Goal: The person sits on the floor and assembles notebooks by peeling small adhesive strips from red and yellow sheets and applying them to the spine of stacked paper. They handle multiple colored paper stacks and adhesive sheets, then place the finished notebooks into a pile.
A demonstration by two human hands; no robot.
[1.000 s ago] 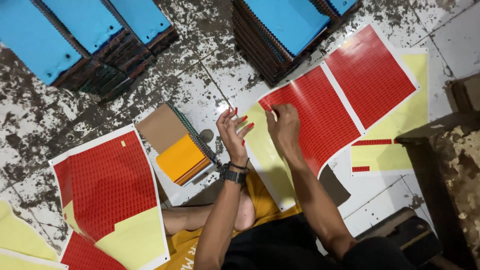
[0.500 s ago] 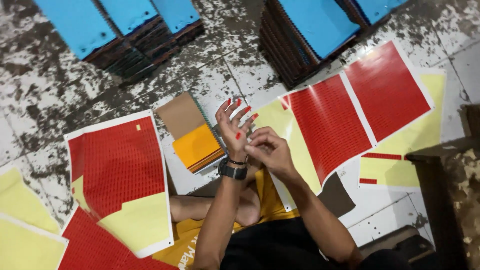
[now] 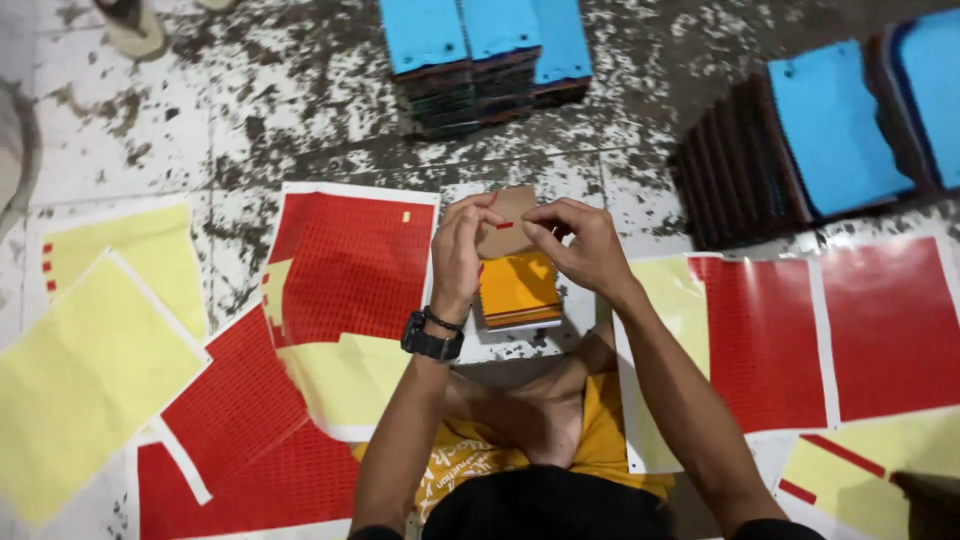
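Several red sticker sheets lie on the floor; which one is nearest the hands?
The red sheet just left of the left hand, with one yellow gap near its top edge. The other red sheets lie farther out, lower left and right.

Stained tiled floor (image 3: pixel 250 110) being covered by loose sheets. Red sticker sheets (image 3: pixel 355 265) being spread at left and right (image 3: pixel 830 335). Yellow backing sheets (image 3: pixel 85 370) being left at far left. Blue-topped stacks (image 3: pixel 485 45) being kept at top, more (image 3: pixel 850 120) at upper right. Sandal (image 3: pixel 130 25) being seen at top left corner.

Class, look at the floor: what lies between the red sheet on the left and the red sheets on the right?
In the head view, an orange pad lies between the left red sheet and the right red sheets, under both hands.
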